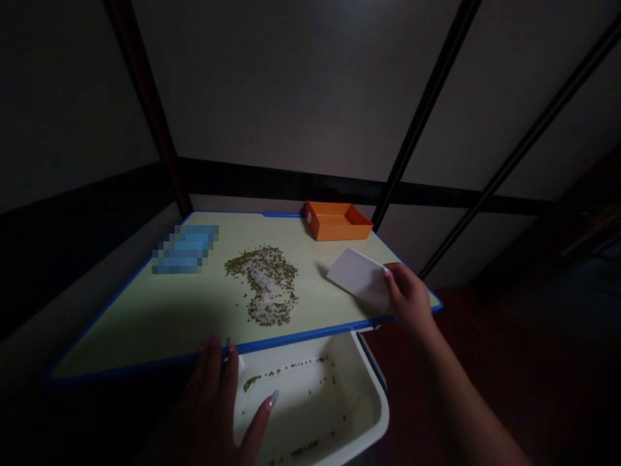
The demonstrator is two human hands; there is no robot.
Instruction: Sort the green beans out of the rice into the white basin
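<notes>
My right hand [409, 292] pinches a flat white card [361, 275] by its right end, thumb on top. The card is tilted over the right side of the table. To its left lies a loose pile of small green and whitish grains [266, 281]. My left hand [220, 395] is at the table's near edge, fingers stretched and apart, with the thumb over the left part of a white plastic bin [373, 414]. Whether its palm touches the bin's rim I cannot tell. A few green grains lie along the bin's floor and corners.
An orange open box [342, 226] stands at the table's back right. A blurred blue item [187, 249] lies at the left. The pale table [194, 304] has a blue edge, with the bin tucked below its front. A panelled wall [286, 97] rises behind.
</notes>
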